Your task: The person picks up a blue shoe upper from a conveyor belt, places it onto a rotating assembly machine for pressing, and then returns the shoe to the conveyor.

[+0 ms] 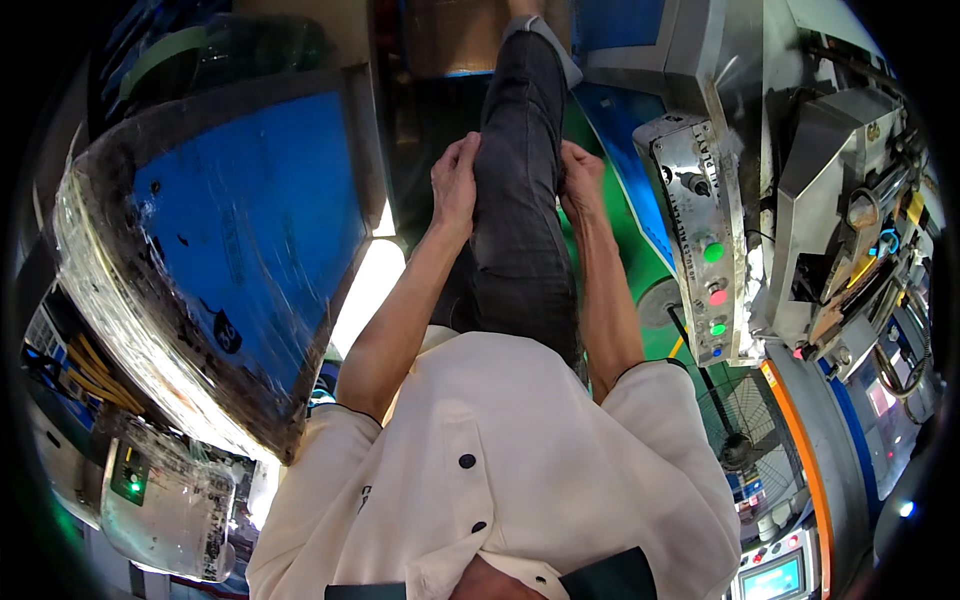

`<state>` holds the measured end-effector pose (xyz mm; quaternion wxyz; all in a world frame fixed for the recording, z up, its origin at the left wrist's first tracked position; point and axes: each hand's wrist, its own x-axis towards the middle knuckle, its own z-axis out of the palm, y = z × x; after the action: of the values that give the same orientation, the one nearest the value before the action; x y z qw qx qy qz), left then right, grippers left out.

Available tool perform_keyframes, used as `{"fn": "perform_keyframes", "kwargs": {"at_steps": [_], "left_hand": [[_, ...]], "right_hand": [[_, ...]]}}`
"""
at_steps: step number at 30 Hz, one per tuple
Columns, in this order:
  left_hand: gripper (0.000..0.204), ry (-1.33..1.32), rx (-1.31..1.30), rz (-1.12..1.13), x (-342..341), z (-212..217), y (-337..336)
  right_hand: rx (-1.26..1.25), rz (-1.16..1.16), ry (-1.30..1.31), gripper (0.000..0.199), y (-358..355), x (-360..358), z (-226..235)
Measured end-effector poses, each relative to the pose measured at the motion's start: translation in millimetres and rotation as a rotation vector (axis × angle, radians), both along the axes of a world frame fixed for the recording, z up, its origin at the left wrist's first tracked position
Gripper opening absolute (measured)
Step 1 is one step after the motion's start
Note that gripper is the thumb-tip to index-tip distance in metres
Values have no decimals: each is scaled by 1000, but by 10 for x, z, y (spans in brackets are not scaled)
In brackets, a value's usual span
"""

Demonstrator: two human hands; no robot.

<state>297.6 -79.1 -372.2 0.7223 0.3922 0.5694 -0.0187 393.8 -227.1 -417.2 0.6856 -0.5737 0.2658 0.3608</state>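
Person is looking down at own raised leg in dark grey trousers (520, 190), running from the white shirt (500, 470) near the camera up to the far middle of the view. Left hand (455, 185) is pressing flat against the left side of the trouser leg, fingers curled round the fabric, gripping it loosely. Right hand (582, 180) is doing the same on the right side, fingers bent onto the cloth; how tight either grip is, cannot tell. Both forearms are reaching up from the shirt sleeves, one on each side of the leg. To the left a big blue panel (240, 240) wrapped in clear film is leaning tilted. To the right a metal control box (700, 240) with green and red buttons is standing beside a grey machine (850, 200).
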Motion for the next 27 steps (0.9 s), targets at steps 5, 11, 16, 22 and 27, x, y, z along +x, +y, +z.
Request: {"fn": "perform_keyframes", "kwargs": {"at_steps": [5,11,16,22,27], "left_hand": [[44,-35,-5,-36,-26,-22,22],[43,-37,45,-65,-36,38,7],[43,-22,32,56,-34,99,-12],[43,-48,37,-77,-77,78,18],[43,-45,14,-56,-85,109,9]], "right_hand": [[-327,219,-274,13,-175,197,-222],[-325,221,-258,19,105,214,-570],[-69,109,-77,19,77,51,-14],[-243,116,-174,17,-202,197,-256],[-41,25,10,19,60,206,-382]]}}
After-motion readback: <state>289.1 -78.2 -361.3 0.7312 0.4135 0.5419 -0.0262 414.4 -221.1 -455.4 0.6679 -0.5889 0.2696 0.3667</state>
